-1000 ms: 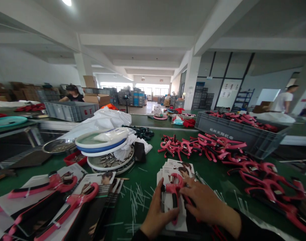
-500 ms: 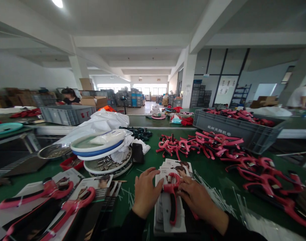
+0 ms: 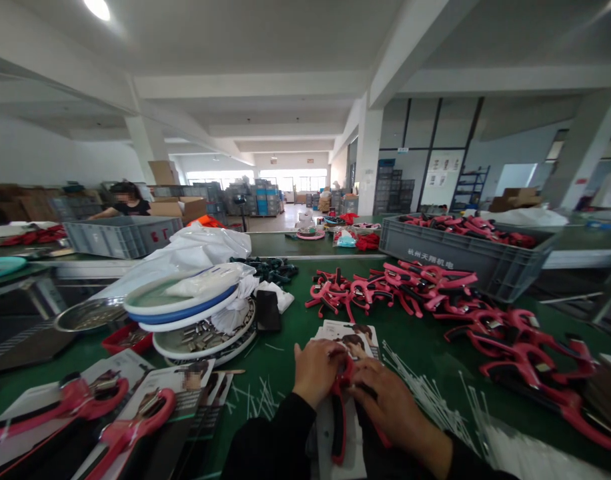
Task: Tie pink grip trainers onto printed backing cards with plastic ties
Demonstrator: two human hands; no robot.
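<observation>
A pair of pink pliers with black grips (image 3: pixel 339 427) lies on a printed backing card (image 3: pixel 355 340), which tops a stack of such cards in front of me. My left hand (image 3: pixel 316 368) has its fingers curled over the head of the pliers from the left. From the right, my right hand (image 3: pixel 385 393) pinches at the same head, its fingertips close to those of the left. The fingers hide most of the head, and I cannot make out any small thing between them. White cable ties (image 3: pixel 425 387) lie just right of the card stack.
Loose pink pliers (image 3: pixel 395 287) are heaped at the right, before a grey crate (image 3: pixel 415 247) holding more. Carded pliers (image 3: pixel 130 420) lie at the left. Behind them stand stacked round trays (image 3: pixel 185 303) with metal parts, a steel bowl (image 3: pixel 88 313) and a red tray (image 3: pixel 128 338). Across the bench is a person (image 3: pixel 128 200).
My left hand has moved right and closed from a spread pose onto the head of the pliers. The right hand stays at the head. The view has shifted slightly.
</observation>
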